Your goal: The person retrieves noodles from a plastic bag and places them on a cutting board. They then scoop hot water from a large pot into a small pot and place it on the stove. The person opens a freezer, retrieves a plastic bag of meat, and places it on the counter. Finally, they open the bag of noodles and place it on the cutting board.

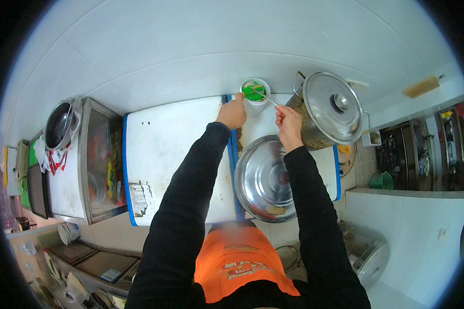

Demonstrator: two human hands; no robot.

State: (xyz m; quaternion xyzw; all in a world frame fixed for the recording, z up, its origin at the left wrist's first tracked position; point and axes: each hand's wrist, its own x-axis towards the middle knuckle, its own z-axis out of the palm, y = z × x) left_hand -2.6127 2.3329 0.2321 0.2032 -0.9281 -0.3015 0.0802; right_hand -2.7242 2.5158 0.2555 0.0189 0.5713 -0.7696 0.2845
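A small white tub (pixel 268 87) stands against the wall at the back of a white chest freezer (pixel 178 154). Inside the tub is something bright green, perhaps plastic wrapping (pixel 250 92), with pale matter around it. My left hand (pixel 232 112) is at the tub's near left rim, fingers curled and seeming to grip it. In my right hand (pixel 289 125) is the handle of a thin metal utensil (pixel 270 100), probably a spoon; its far end reaches into the tub among the green material. Which kind of head it has is hidden.
Right of the tub stands a tall lidded steel stockpot (pixel 332 108). A wide shiny metal lid or basin (pixel 261 177) lies under my right forearm. To the left, a glass-fronted cabinet (pixel 104 162) carries a dark pot (pixel 58 125) and plastic bags.
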